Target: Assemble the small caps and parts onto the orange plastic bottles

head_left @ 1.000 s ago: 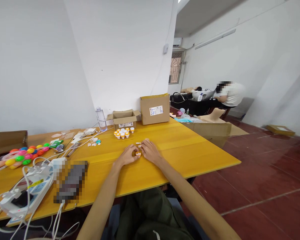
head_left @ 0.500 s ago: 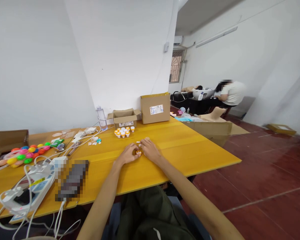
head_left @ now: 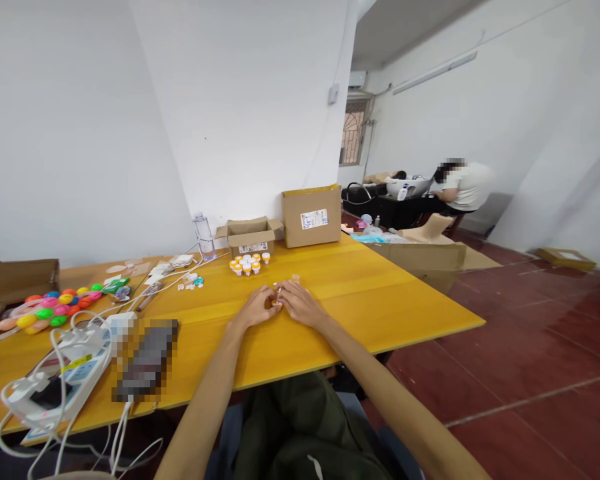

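Both of my hands rest together on the yellow table (head_left: 360,300), fingertips meeting over a small orange and white part (head_left: 275,303). My left hand (head_left: 254,309) pinches it from the left and my right hand (head_left: 300,303) closes on it from the right. Most of the part is hidden between the fingers. A few tiny white pieces (head_left: 280,287) lie just beyond my fingertips. A cluster of orange and white caps (head_left: 247,264) stands farther back, in front of an open small cardboard box (head_left: 249,235).
A larger closed cardboard box (head_left: 311,216) and a water bottle (head_left: 203,237) stand by the wall. At left lie coloured plastic balls (head_left: 45,310), a white power strip with cables (head_left: 55,380) and a dark blurred object (head_left: 145,360). Another person (head_left: 460,183) sits far right.
My hands have drawn closer together over the small part, which shows less now. The view has shifted slightly; nothing else on the table has moved.
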The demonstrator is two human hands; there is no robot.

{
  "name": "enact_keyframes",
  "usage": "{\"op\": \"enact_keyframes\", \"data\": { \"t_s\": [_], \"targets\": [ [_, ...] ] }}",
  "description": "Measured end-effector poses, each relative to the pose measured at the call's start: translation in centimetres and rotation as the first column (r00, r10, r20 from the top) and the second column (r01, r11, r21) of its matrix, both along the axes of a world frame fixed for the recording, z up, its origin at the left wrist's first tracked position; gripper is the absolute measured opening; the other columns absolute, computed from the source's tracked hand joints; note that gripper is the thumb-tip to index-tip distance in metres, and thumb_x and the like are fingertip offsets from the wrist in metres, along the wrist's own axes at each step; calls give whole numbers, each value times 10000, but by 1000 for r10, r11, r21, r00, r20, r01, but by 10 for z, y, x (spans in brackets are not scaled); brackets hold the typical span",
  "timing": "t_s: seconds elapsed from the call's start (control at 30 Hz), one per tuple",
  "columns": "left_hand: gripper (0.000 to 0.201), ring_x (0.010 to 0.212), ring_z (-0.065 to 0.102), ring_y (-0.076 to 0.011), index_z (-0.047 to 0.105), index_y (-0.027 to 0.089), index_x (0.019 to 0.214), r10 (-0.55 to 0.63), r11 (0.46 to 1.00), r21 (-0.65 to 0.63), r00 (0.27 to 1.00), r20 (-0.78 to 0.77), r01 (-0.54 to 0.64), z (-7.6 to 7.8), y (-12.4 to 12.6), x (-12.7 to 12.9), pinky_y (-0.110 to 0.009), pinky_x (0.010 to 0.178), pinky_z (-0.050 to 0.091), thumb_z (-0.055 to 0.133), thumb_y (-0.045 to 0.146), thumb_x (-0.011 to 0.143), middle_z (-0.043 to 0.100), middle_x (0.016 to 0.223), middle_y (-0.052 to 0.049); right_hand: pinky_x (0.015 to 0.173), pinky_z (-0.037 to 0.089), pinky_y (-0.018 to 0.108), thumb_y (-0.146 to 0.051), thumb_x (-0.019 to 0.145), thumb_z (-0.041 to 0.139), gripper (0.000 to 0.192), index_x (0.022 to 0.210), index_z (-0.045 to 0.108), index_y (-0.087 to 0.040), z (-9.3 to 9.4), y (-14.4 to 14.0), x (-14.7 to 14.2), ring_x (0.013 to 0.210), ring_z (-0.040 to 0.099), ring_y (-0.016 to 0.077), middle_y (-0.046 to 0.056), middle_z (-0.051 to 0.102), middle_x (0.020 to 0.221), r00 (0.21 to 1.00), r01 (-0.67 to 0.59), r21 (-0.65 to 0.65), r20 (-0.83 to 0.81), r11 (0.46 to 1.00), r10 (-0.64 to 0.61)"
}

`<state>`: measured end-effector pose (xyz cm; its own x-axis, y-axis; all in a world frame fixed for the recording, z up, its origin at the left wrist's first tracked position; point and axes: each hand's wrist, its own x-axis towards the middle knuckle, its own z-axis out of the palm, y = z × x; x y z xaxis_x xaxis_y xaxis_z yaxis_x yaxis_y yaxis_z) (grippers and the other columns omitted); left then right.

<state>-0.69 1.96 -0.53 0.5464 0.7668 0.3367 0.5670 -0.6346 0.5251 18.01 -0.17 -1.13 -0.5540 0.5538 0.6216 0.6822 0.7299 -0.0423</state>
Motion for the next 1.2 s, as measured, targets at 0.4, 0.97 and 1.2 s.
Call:
{"op": "enact_keyframes", "data": {
  "t_s": [0.4,0.97,1.2],
  "targets": [
    [70,835,556,-191,591,203,823,-7,1000,29,1000,-27,7,0,0,0,-334,826,471,596,272,829,575,865,-28,881,470,374,-78,945,445,217,894,619,-197,-3,3,-1,1021,582,217,104,640,1088,999,-36,9,4,999,36],
    [51,836,567,-188,591,200,832,-5,997,75,1000,-6,5,-8,5,-1,-325,809,484,608,199,784,585,863,-26,926,488,432,-74,848,524,202,931,645,-213,-9,4,-1,1044,564,252,109,634,1105,998,-44,32,-35,999,45],
    [51,817,558,-183,574,202,818,4,998,62,1000,-23,-2,-5,4,0,-321,785,481,609,238,807,575,854,-23,953,474,449,-61,845,508,262,983,662,-222,-9,4,-1,1055,564,250,102,633,1137,998,-32,9,-52,999,33]
  ]
}}
